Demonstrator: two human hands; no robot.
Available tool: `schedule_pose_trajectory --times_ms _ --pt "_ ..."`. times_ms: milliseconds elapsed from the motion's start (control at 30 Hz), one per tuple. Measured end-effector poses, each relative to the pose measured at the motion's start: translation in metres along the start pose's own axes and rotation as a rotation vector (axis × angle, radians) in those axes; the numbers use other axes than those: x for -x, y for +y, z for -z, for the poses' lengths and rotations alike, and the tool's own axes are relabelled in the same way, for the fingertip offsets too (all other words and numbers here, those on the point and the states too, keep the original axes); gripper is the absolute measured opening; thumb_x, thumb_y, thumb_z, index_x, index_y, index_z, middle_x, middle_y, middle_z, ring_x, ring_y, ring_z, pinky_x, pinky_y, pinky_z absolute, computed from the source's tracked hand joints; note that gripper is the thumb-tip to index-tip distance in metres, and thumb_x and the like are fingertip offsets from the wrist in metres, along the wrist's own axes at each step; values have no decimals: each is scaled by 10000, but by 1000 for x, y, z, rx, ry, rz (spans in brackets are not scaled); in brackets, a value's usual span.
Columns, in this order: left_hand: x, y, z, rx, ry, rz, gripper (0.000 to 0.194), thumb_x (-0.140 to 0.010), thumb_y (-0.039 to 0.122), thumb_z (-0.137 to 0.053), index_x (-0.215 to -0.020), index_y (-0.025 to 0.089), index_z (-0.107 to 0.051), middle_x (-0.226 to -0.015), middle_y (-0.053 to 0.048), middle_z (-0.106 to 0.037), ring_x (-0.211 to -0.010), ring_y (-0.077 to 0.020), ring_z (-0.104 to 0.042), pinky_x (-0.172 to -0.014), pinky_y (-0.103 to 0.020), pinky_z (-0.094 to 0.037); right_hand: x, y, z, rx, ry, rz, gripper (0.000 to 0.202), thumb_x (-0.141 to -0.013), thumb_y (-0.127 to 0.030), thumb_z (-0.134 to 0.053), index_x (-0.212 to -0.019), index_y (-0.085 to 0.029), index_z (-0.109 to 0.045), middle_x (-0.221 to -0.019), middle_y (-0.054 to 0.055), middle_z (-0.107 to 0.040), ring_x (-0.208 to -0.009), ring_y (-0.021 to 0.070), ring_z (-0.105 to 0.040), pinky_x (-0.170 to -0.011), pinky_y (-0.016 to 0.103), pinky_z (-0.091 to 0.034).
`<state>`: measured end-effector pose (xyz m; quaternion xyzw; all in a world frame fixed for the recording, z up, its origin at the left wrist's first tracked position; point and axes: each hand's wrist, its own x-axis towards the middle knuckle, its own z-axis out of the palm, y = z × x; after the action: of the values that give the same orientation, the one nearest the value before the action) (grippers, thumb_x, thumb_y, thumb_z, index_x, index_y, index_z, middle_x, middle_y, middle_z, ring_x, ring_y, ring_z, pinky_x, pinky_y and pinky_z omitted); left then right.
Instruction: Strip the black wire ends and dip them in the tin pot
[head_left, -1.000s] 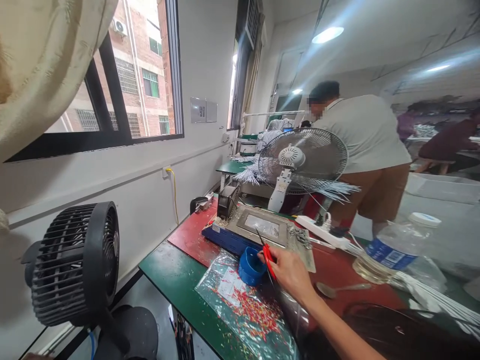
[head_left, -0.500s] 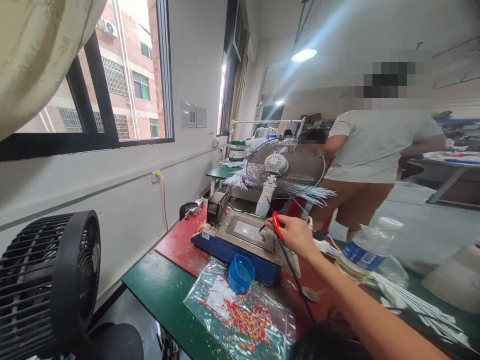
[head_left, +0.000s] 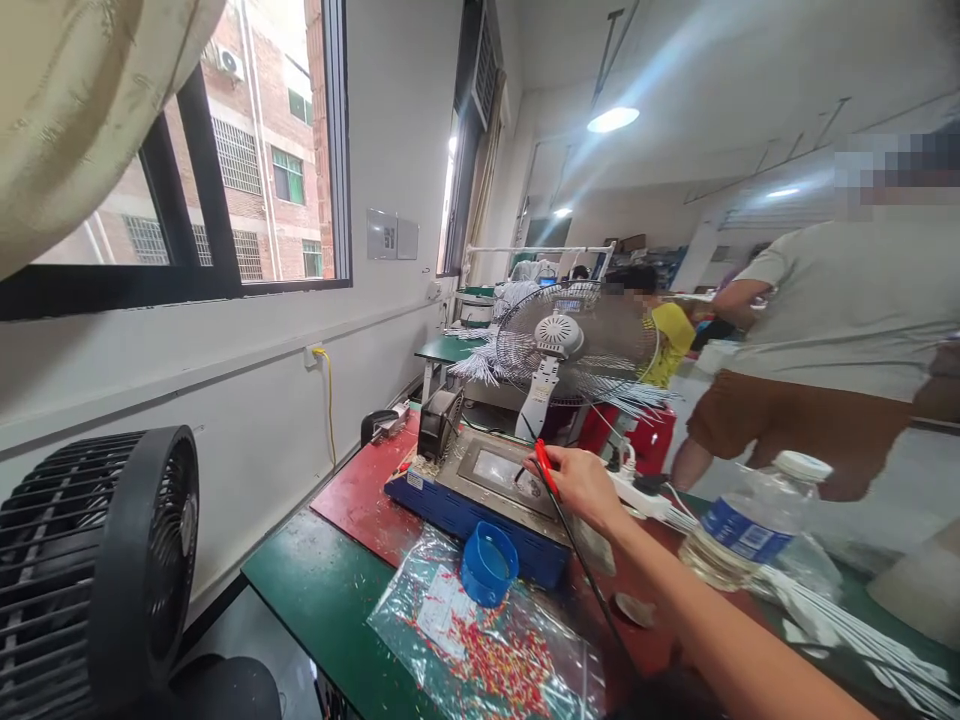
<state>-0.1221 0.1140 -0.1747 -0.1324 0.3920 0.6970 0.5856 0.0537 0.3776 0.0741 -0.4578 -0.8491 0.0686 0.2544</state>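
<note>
My right hand (head_left: 585, 482) reaches in from the lower right, fingers closed on a black cable (head_left: 581, 555) with a red piece (head_left: 545, 468) at the grip. The dark tip of the cable shows just past my fingertips. My hand is above the right side of a blue box-shaped device with a metal top (head_left: 480, 535), near its shiny silver recess (head_left: 501, 468). Whether the tip touches the recess I cannot tell. My left hand is out of view.
A blue cup (head_left: 489, 565) stands on a clear plastic bag (head_left: 420, 620) strewn with red and yellow bits. Right of my arm are a bottle (head_left: 750, 530) and white cables (head_left: 847, 620). A black fan (head_left: 142, 560) is at left, a white fan (head_left: 559, 335) behind. Someone stands at right.
The person in the light shirt has moved to the right, uncovering a yellow-clad person behind. My right hand has shifted slightly left and down, still gripping the cable.
</note>
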Motion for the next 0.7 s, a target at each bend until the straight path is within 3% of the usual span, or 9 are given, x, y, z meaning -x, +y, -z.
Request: schedule_pose_trajectory --times_ms 167,367,500,700 --pt "-51 42 -49 11 -55 -36 400 -869 440 -358 -917 147 -626 -770 -2 -653 -708 -173 -629 -500 -250 -496 0 -2 0 3 -22 7 425 -788 -509 -418 -695 -201 -696 -585 52 -674 -590 208 -613 -507 252 -327" --pt "-84 79 -91 14 -103 -63 409 -866 447 -358 -930 143 -624 -798 -1 -653 -761 -203 -637 -547 -284 -523 1 -3 0 1 -38 8 459 -787 -534 -398 -677 -190 -682 -589 57 -663 -600 214 -617 -511 257 -329" --pt "-90 89 -101 9 -124 -68 449 -872 464 -322 -952 140 -622 -815 -6 -654 -780 -213 -640 -557 -294 -532 1 -3 0 -5 -40 9 467 -789 -537 -385 -668 -189 -673 -585 55 -660 -591 214 -617 -508 259 -326" --pt "-86 87 -96 5 -133 -64 453 -858 499 -334 -991 166 -611 -813 -8 -666 -759 -216 -644 -522 -288 -526 1 -3 0 -3 -22 12 441 -793 -518 -395 -706 -198 -686 -619 56 -687 -615 218 -627 -512 254 -329"
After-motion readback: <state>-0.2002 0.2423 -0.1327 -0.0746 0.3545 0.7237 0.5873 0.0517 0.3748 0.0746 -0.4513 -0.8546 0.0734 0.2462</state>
